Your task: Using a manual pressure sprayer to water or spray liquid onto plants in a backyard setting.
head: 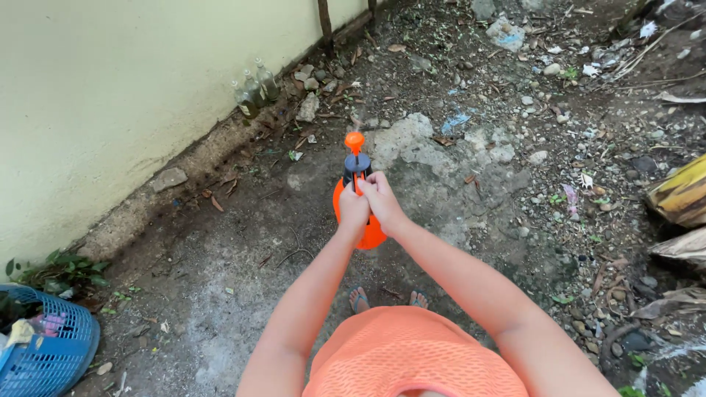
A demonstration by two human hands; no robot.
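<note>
I hold an orange pressure sprayer bottle (371, 234) out in front of me with both hands. Its dark pump head carries an orange nozzle tip (354, 140) that points away from me. My left hand (353, 207) wraps the handle from the left. My right hand (382, 197) closes on the handle from the right, fingers near the trigger. Most of the bottle's body is hidden behind my hands. My feet in sandals (359, 298) show below, above my orange top.
A pale yellow wall (110, 88) runs along the left, with three glass bottles (254, 90) at its base. A blue plastic basket (44, 345) sits at the bottom left. Dirt ground with stones, litter and dry leaves (680, 195) spreads to the right.
</note>
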